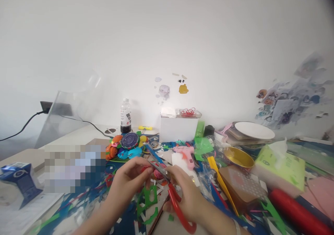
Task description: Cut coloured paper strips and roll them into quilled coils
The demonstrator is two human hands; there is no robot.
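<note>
In the middle of the head view my right hand [186, 189] grips red-handled scissors [180, 212]. Their metal blades point up and left, toward the fingertips of my left hand [132, 177]. Those fingers are pinched on a small red piece right by the blades; its kind is too small to make out. Just behind the blades sits a red-and-white woven round thing [158, 173], partly covered by the scissors and my hands. Green cut-out sheet scraps [150, 196] lie below, between my wrists.
Paper scraps litter the blue table. Behind my hands are colourful woven pieces [130, 141] and a pink glue gun [188, 155]. A bottle [126, 116] and white box [179, 129] stand by the wall. At right are a gold tin [238, 162] and tissue pack [289, 169].
</note>
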